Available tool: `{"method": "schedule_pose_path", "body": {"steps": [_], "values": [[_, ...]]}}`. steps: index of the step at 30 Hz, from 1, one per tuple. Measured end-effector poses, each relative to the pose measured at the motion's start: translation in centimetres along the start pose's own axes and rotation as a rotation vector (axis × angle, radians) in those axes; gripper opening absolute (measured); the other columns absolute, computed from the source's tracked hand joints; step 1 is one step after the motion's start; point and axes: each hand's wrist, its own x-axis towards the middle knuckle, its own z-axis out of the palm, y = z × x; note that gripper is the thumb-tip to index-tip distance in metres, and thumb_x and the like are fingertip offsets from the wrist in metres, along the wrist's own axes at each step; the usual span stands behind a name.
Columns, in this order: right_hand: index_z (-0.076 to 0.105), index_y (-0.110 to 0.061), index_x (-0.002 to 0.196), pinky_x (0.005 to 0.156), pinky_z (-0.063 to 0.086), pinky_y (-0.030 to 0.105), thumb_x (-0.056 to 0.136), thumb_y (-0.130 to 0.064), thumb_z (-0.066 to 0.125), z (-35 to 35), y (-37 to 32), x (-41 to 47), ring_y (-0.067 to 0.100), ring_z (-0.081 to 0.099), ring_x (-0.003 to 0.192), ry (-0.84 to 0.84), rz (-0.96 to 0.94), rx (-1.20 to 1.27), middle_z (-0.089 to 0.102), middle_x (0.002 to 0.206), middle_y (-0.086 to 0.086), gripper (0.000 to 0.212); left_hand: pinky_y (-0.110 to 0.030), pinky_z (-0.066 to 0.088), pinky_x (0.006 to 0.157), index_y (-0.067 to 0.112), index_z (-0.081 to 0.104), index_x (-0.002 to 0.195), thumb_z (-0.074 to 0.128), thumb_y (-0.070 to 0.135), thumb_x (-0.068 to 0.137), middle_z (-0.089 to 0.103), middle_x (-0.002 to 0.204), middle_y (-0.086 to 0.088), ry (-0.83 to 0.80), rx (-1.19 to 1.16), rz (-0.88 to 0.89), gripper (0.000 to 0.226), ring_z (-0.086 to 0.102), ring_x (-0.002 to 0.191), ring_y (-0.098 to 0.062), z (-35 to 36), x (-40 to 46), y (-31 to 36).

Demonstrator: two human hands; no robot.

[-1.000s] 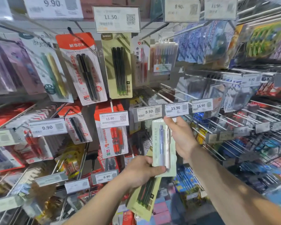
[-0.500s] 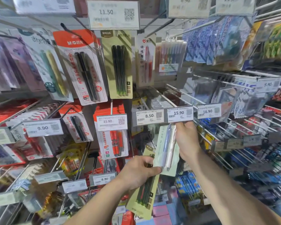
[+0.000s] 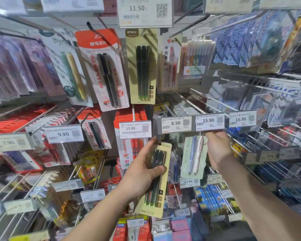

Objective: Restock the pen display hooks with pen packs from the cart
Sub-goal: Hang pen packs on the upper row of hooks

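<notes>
Hanging just below the 15.90 price tag (image 3: 209,121), the pale two-pen pack (image 3: 193,156) looks light and bendy, best pinched at its stiff top edge where the right hand (image 3: 216,148) pinches it, while the left hand (image 3: 142,173) grips a khaki pack (image 3: 157,180).

Your right hand (image 3: 216,147) covered the top of the pale green pen pack (image 3: 194,157), hiding its hook. Your left hand (image 3: 142,173) hid part of the tan pen pack (image 3: 157,185). The lower price tags (image 3: 92,195) were too blurred to read.
</notes>
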Motion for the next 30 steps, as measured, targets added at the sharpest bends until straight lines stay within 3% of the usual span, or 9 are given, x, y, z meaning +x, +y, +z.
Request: {"method": "schedule_pose_path", "body": {"steps": [2,5,11,16,19,21,25,27,30], "values": [[0.066,-0.015,0.112,0.105,0.041,0.039,0.095,-0.007,0.056,0.4,0.1,0.4,0.024,0.059,0.111,0.017,0.035,-0.032,0.069,0.118,0.006,0.021,0.002,0.036,0.092,0.052,0.031,0.147,0.076,0.007,0.092,0.052,0.132,0.036,0.016,-0.023,-0.002,0.085,0.052,0.114,0.024,-0.1,-0.4,0.7],[0.062,-0.01,0.116,0.093,0.045,0.04,0.091,-0.005,0.051,1.2,0.3,1.3,0.026,0.056,0.102,0.013,0.066,-0.051,0.066,0.112,0.009,0.028,0.001,0.045,0.069,0.045,0.037,0.121,0.065,-0.009,0.094,0.066,0.083,0.044,-0.008,-0.101,-0.013,0.067,0.057,0.08,0.031,-0.1,-1.3,1.9],[0.062,-0.02,0.117,0.108,0.045,0.041,0.103,-0.016,0.055,2.6,-0.4,1.2,0.025,0.058,0.116,0.002,-0.054,-0.068,0.066,0.123,0.007,0.016,-0.016,0.056,0.073,0.027,0.021,0.158,0.065,-0.01,0.094,0.075,0.096,0.032,0.015,-0.207,-0.022,0.085,0.073,0.091,0.004,-1.3,-2.0,1.4],[0.06,-0.009,0.119,0.09,0.05,0.046,0.101,-0.021,0.054,2.9,-0.1,-0.1,0.028,0.057,0.098,0.181,-0.102,-0.206,0.063,0.119,0.022,0.023,-0.023,0.058,0.085,0.035,0.046,0.139,0.071,-0.003,0.092,0.076,0.109,0.021,-0.011,-0.173,-0.039,0.065,0.073,0.101,-0.005,-2.2,-2.7,0.5],[0.048,-0.028,0.096,0.097,0.048,0.049,0.082,-0.039,0.05,2.7,1.3,-2.1,0.032,0.056,0.106,0.347,-0.147,-0.3,0.057,0.114,0.013,0.018,-0.032,0.059,0.091,0.028,0.051,0.138,0.077,0.0,0.089,0.078,0.112,0.006,-0.055,-0.125,-0.066,0.062,0.074,0.103,-0.015,-2.5,-3.2,0.6],[0.056,-0.023,0.098,0.099,0.046,0.051,0.086,-0.035,0.053,2.8,2.8,-4.2,0.036,0.058,0.106,0.366,-0.26,-0.357,0.063,0.105,0.013,0.018,-0.031,0.059,0.086,0.02,0.054,0.131,0.078,-0.003,0.087,0.079,0.105,0.002,-0.076,-0.113,-0.075,0.056,0.075,0.096,-0.014,-2.6,-3.5,0.4],[0.064,-0.011,0.089,0.069,0.04,0.034,0.105,-0.019,0.053,3.4,3.9,-11.3,0.025,0.059,0.079,0.054,-0.274,-0.304,0.062,0.076,-0.001,0.021,-0.04,0.059,0.093,0.029,0.062,0.113,0.084,0.003,0.081,0.079,0.096,0.006,-0.133,-0.055,-0.056,0.047,0.074,0.09,-0.013,-2.6,-4.3,0.7],[0.07,-0.013,0.093,0.073,0.047,0.032,0.109,-0.028,0.047,3.5,3.8,-13.7,0.021,0.066,0.081,-0.149,-0.162,-0.201,0.073,0.082,-0.001,0.031,-0.051,0.057,0.097,0.036,0.065,0.11,0.088,0.011,0.077,0.079,0.1,0.001,-0.147,-0.036,-0.029,0.047,0.075,0.096,-0.023,-2.8,-4.8,1.4],[0.074,-0.017,0.101,0.082,0.052,0.035,0.108,-0.036,0.043,3.9,2.1,-15.1,0.015,0.074,0.093,-0.228,-0.089,-0.061,0.079,0.096,0.0,0.037,-0.066,0.052,0.098,0.031,0.066,0.114,0.087,0.011,0.077,0.077,0.108,-0.012,-0.167,-0.073,0.01,0.047,0.072,0.1,-0.039,-3.3,-5.5,2.8]]}}
